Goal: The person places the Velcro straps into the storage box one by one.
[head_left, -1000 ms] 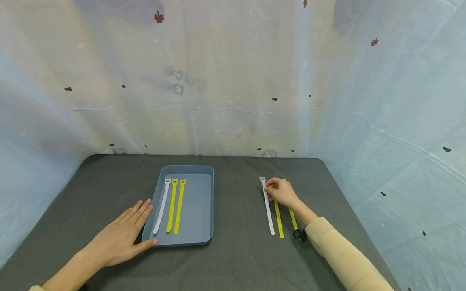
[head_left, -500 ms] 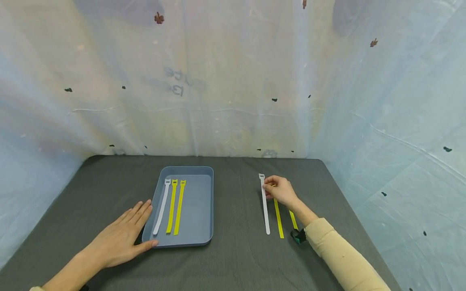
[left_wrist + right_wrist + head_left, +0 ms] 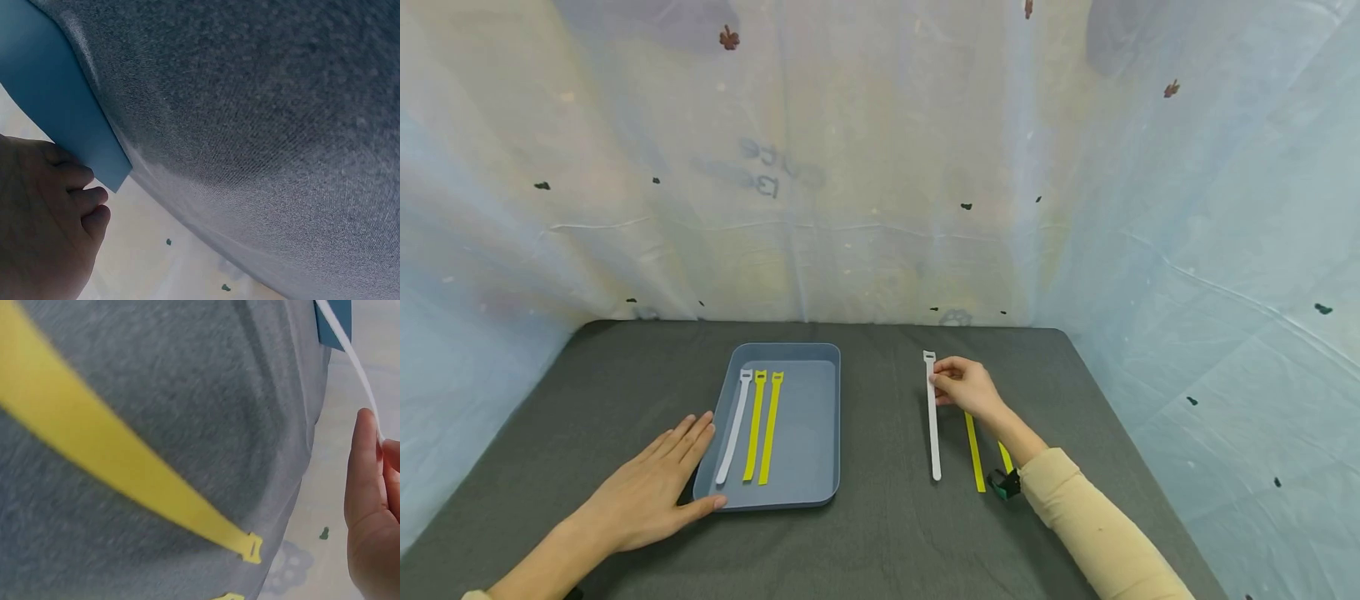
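Observation:
In the head view my right hand [image 3: 970, 392] pinches a white cable tie [image 3: 933, 425] with a slotted head near its upper end. The right wrist view shows that white strap raised off the cloth between thumb and fingers. Beneath the right hand and forearm lie a yellow cable tie [image 3: 974, 450] and another yellow cable tie [image 3: 1005, 457], both partly hidden. My left hand [image 3: 651, 487] rests with straight fingers against the left rim of a blue-grey tray [image 3: 808, 433]. Inside the tray lie one white tie [image 3: 734, 429] and two yellow ties [image 3: 755, 429], side by side.
A dark grey cloth [image 3: 880, 533] covers the table. Pale plastic sheeting [image 3: 880, 167] with small dark marks hangs behind and along both sides. The ties in the tray lie toward its left half.
My right hand has lifted the white cable tie and carried it left, away from the yellow ties. The left hand and the tray have stayed put.

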Available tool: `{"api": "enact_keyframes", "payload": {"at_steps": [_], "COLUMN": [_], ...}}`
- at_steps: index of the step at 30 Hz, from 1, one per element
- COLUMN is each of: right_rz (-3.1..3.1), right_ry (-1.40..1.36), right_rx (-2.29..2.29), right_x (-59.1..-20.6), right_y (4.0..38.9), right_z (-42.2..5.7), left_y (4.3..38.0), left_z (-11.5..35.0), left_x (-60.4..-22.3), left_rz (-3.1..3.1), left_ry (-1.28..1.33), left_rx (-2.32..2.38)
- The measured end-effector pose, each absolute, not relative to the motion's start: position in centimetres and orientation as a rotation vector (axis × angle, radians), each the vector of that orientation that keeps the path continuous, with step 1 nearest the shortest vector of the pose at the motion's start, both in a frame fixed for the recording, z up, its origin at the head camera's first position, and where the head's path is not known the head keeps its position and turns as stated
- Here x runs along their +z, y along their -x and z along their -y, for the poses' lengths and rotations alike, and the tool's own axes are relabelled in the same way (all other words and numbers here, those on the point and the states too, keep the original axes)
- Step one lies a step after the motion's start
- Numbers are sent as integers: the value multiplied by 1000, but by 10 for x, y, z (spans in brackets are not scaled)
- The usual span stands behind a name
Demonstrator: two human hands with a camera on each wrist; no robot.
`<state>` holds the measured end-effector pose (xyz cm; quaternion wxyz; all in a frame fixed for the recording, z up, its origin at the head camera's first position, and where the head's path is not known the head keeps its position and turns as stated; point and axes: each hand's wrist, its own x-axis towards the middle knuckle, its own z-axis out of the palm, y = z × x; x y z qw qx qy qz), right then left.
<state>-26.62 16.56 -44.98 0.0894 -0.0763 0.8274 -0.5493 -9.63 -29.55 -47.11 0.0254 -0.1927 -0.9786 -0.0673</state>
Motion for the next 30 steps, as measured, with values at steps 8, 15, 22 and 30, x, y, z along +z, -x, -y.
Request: {"api": "enact_keyframes", "payload": {"at_steps": [8,15,22,30], "right_rz": [-2435,-2359,-2292,-2205], "right_ry": [258,305,322,355], "right_rx": [-1705,-1787,-1842,-1914], "right_x": [-446,-437,-429,-429], "right_y": [264,260,255,250], "right_z": [-149,-133,-115,-96], "left_y": [96,97,96,96], "left_z": [296,296,295,296], "left_x": [-472,-471,-470,-471], "left_rz": [3021,3017,3023,3020], "left_ry": [613,614,616,615], "left_rx": [-198,-189,-208,-193]}}
